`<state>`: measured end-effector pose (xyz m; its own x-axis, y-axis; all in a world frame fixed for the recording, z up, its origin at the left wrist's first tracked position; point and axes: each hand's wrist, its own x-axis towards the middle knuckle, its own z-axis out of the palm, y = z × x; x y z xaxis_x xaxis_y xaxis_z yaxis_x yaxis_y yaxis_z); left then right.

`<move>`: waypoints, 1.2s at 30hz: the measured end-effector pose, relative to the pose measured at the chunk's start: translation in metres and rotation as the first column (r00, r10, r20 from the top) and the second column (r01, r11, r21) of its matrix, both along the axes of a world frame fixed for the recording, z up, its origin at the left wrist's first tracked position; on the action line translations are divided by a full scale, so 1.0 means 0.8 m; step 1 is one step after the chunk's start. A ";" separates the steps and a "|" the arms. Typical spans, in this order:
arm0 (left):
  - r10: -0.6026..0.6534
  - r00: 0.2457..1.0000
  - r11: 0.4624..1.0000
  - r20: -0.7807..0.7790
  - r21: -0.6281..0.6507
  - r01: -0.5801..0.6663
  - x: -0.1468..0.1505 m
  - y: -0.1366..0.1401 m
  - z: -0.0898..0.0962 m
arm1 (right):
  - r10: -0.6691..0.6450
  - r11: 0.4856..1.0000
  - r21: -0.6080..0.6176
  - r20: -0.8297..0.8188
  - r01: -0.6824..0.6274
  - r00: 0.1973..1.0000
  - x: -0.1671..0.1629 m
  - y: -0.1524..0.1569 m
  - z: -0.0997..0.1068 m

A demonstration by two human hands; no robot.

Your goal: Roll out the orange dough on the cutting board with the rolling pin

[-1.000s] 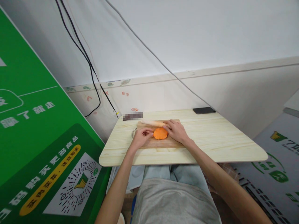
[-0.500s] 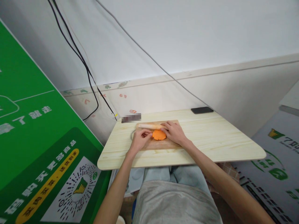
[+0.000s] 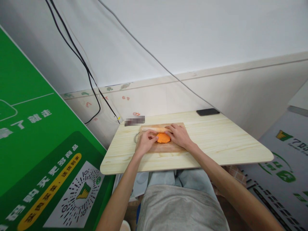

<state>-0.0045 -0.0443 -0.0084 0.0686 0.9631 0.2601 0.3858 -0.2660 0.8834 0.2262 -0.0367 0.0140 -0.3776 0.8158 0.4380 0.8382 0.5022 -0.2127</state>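
A flat, ragged-edged orange piece of dough (image 3: 163,138) lies on a wooden board (image 3: 166,148). Just behind it, a pale wooden rolling pin (image 3: 149,129) lies crosswise. My left hand (image 3: 146,141) is closed at the dough's left edge, its thumb and fingertips touching there. One of its fingers reaches up to the rolling pin's near side. My right hand (image 3: 180,136) is bent over the right end of the rolling pin, hiding that end. The right thumb is beside the dough's upper right edge.
The pale wood-grain table (image 3: 231,141) carries a black phone (image 3: 208,112) at its back edge and a blurred dark item (image 3: 134,121) at back left. A metal ring (image 3: 136,137) sticks out left of the board. A green panel (image 3: 48,141) stands left; cables run along the wall.
My left hand has moved slightly up and right, and a finger now reaches the rolling pin. My right hand, the dough and the rolling pin look nearly unchanged.
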 end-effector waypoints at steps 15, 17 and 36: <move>0.000 0.997 1.000 0.081 0.020 -0.001 -0.003 0.005 -0.003 | -0.021 1.000 -0.007 -0.028 0.021 0.999 -0.001 -0.001 -0.001; -0.059 0.994 0.998 0.093 0.024 0.057 -0.007 0.007 -0.002 | -0.024 1.000 -0.007 -0.023 0.024 0.999 -0.001 -0.001 -0.001; -0.102 0.991 0.994 0.090 -0.029 0.105 -0.009 0.004 -0.005 | -0.032 0.999 -0.017 -0.014 0.032 0.999 -0.001 -0.002 0.000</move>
